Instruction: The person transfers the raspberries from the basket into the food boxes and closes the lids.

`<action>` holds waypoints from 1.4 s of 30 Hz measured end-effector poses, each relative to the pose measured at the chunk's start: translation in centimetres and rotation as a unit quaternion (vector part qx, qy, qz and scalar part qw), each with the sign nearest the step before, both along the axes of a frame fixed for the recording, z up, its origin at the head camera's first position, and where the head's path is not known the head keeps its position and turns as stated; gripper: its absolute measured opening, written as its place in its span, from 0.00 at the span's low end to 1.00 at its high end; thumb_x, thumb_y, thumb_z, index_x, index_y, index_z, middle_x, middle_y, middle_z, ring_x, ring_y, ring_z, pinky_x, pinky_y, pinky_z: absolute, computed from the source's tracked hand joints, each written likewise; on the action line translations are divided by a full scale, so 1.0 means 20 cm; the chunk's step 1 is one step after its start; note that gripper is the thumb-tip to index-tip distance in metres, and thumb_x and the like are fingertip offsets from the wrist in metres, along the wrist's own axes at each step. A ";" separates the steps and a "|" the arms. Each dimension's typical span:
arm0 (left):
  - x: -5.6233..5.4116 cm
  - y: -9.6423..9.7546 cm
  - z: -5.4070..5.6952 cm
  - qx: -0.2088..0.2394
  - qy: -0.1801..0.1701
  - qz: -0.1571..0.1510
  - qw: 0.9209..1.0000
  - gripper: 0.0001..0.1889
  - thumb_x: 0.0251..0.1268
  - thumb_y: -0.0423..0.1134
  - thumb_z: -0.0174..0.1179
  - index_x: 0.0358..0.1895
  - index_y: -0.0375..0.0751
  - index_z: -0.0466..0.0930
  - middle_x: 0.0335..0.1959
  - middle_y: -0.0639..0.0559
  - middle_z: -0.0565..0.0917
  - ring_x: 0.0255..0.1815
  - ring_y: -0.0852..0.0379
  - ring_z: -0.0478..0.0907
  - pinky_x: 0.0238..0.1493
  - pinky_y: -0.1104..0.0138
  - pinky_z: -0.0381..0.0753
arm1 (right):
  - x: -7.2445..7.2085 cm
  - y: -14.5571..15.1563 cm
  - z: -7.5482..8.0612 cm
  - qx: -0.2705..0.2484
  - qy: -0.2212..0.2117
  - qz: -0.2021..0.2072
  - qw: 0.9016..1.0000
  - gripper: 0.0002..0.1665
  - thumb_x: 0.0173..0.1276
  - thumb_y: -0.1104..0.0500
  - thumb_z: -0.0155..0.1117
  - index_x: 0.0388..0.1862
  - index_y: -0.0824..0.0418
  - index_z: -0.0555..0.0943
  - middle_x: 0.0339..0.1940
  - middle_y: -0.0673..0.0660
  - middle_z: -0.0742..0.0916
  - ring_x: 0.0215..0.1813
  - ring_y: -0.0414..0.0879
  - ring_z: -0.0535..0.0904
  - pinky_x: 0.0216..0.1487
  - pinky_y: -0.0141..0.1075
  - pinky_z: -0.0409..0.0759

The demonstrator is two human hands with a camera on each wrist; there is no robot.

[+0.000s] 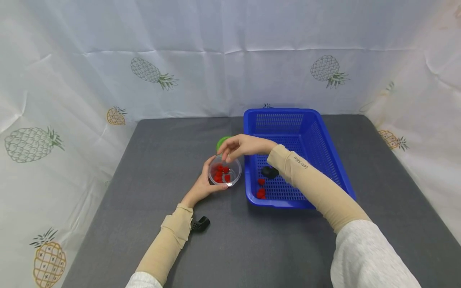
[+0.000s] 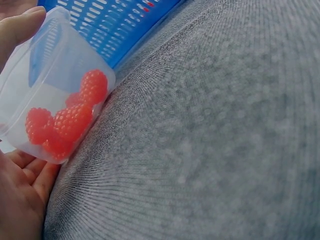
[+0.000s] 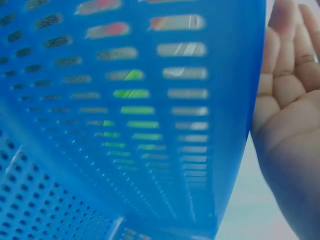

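Note:
My left hand (image 1: pixel 202 185) grips a clear plastic cup (image 1: pixel 235 170) from its left side, thumb along the near wall. Several red raspberries (image 2: pixel 72 120) lie in the bottom of the cup, which stands on the grey surface. Over the cup's mouth hovers my right hand (image 1: pixel 246 145), fingers loosely bent downward, with no raspberry visible between them. In the right wrist view its palm and fingers show beside the basket wall, though the fingertips are partly cut off. A few more raspberries (image 1: pixel 261 193) rest in the near left corner of the blue basket (image 1: pixel 284 203).
Behind the cup, a round green lid (image 1: pixel 221 141) is partly hidden by my right hand. The blue basket's tall slotted wall stands just right of the cup, under my right forearm. A white cloth with pineapple prints (image 1: pixel 230 80) hangs behind the grey table (image 1: pixel 162 160).

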State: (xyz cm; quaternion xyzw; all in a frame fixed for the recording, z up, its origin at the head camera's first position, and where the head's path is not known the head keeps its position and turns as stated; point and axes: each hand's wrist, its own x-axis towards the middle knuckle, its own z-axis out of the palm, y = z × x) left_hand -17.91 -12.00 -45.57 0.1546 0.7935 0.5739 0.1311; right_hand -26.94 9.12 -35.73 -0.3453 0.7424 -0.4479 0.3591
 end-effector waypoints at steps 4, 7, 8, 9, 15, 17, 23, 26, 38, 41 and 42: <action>0.00 0.01 0.00 0.000 -0.001 0.004 1.000 0.53 0.51 0.38 0.68 0.74 0.51 0.36 0.72 0.43 0.56 0.71 0.44 0.57 0.71 0.46 0.53 | 0.00 0.08 0.00 -0.041 -0.022 -0.022 0.999 0.24 0.62 0.61 0.64 0.57 0.65 0.73 0.50 0.63 0.82 0.57 0.60 0.75 0.57 0.41 0.76; 0.00 0.01 0.00 0.007 0.006 0.004 1.000 0.53 0.51 0.37 0.68 0.74 0.48 0.37 0.71 0.42 0.57 0.70 0.44 0.58 0.71 0.47 0.53 | 0.00 0.14 0.00 -0.069 -0.033 -0.042 0.996 0.21 0.61 0.62 0.64 0.54 0.62 0.76 0.46 0.58 0.84 0.54 0.58 0.76 0.55 0.40 0.77; 0.00 0.01 0.00 0.009 0.010 0.004 1.000 0.53 0.51 0.36 0.68 0.73 0.47 0.37 0.71 0.42 0.58 0.70 0.44 0.58 0.72 0.48 0.52 | 0.00 0.16 0.00 -0.076 -0.038 -0.050 0.995 0.20 0.61 0.63 0.64 0.53 0.60 0.76 0.44 0.56 0.85 0.53 0.56 0.77 0.54 0.40 0.77; 0.00 0.01 0.00 0.013 0.012 0.004 1.000 0.53 0.51 0.35 0.68 0.73 0.47 0.37 0.71 0.42 0.59 0.70 0.44 0.58 0.72 0.48 0.52 | 0.00 0.18 -0.01 -0.081 -0.042 -0.058 0.994 0.18 0.61 0.63 0.64 0.51 0.60 0.77 0.41 0.54 0.85 0.50 0.54 0.78 0.53 0.40 0.77; -0.05 -0.01 -0.12 0.035 0.034 0.005 0.999 0.54 0.47 0.39 0.71 0.73 0.53 0.40 0.70 0.45 0.62 0.70 0.47 0.59 0.73 0.49 0.50 | 0.00 0.31 -0.06 -0.077 -0.071 -0.081 0.991 0.08 0.61 0.65 0.62 0.40 0.61 0.77 0.33 0.49 0.83 0.39 0.44 0.77 0.49 0.39 0.76; -0.05 -0.01 -0.11 0.035 0.038 0.001 0.999 0.54 0.47 0.39 0.71 0.73 0.51 0.40 0.70 0.44 0.62 0.71 0.47 0.59 0.73 0.49 0.48 | 0.00 0.35 -0.08 -0.057 -0.078 -0.075 0.993 0.07 0.61 0.64 0.61 0.39 0.61 0.76 0.34 0.49 0.83 0.39 0.43 0.77 0.50 0.38 0.76; -0.01 0.00 -0.02 0.022 0.032 -0.004 0.999 0.55 0.49 0.35 0.69 0.74 0.44 0.36 0.72 0.39 0.57 0.73 0.43 0.52 0.73 0.46 0.45 | 0.01 0.43 -0.15 0.047 -0.090 -0.041 0.994 0.21 0.62 0.60 0.63 0.48 0.73 0.71 0.34 0.50 0.82 0.39 0.45 0.77 0.50 0.42 0.76; -0.03 0.00 -0.05 0.021 0.036 0.001 0.999 0.55 0.48 0.36 0.70 0.75 0.47 0.37 0.72 0.41 0.57 0.73 0.43 0.52 0.73 0.45 0.46 | 0.03 0.45 -0.19 0.095 -0.086 -0.034 0.991 0.25 0.62 0.59 0.64 0.51 0.74 0.70 0.33 0.49 0.82 0.38 0.44 0.76 0.48 0.41 0.76; -0.07 -0.01 -0.18 0.027 0.052 0.010 0.998 0.52 0.48 0.38 0.71 0.72 0.62 0.43 0.68 0.47 0.64 0.69 0.48 0.61 0.71 0.48 0.53 | 0.04 0.42 -0.27 0.215 -0.032 0.008 0.976 0.19 0.58 0.61 0.63 0.48 0.65 0.74 0.31 0.49 0.80 0.33 0.40 0.74 0.39 0.32 0.72; -0.07 -0.01 -0.17 0.023 0.047 0.010 0.999 0.52 0.48 0.37 0.70 0.72 0.63 0.43 0.69 0.48 0.64 0.69 0.49 0.62 0.72 0.50 0.54 | 0.04 0.41 -0.29 0.224 -0.029 0.013 0.974 0.19 0.58 0.60 0.64 0.47 0.64 0.75 0.29 0.48 0.80 0.32 0.38 0.74 0.37 0.31 0.72; -0.07 -0.01 -0.17 0.022 0.046 0.009 0.999 0.53 0.49 0.37 0.70 0.73 0.62 0.42 0.69 0.47 0.64 0.69 0.49 0.62 0.72 0.50 0.54 | 0.04 0.40 -0.29 0.225 -0.028 0.013 0.974 0.19 0.58 0.59 0.65 0.47 0.64 0.75 0.29 0.48 0.80 0.32 0.38 0.74 0.37 0.31 0.72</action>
